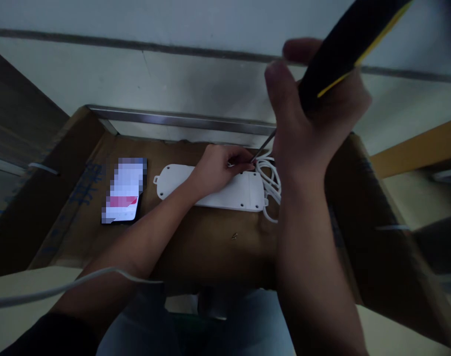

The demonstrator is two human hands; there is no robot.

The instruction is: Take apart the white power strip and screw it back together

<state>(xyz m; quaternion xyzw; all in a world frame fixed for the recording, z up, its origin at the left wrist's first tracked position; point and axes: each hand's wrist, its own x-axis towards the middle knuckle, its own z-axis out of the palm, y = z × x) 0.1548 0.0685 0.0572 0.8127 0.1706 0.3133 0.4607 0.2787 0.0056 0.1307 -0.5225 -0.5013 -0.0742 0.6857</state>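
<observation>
A white power strip lies with its screw-holed side up on the brown cardboard. My right hand is wrapped around the black and yellow handle of a screwdriver, its fingers partly hidden. The thin shaft slants down to the left, toward the strip's far right corner. There my left hand rests over the strip, thumb and fingertips pinched at the screwdriver's tip. What sits between those fingertips is too small to make out. Beside the strip's right end, a coiled white cable is partly covered by my right forearm.
A phone with a lit screen lies left of the strip. Small screws lie on the cardboard in front. Raised cardboard box walls stand on both sides, and a white wall is behind. A white cord crosses the lower left.
</observation>
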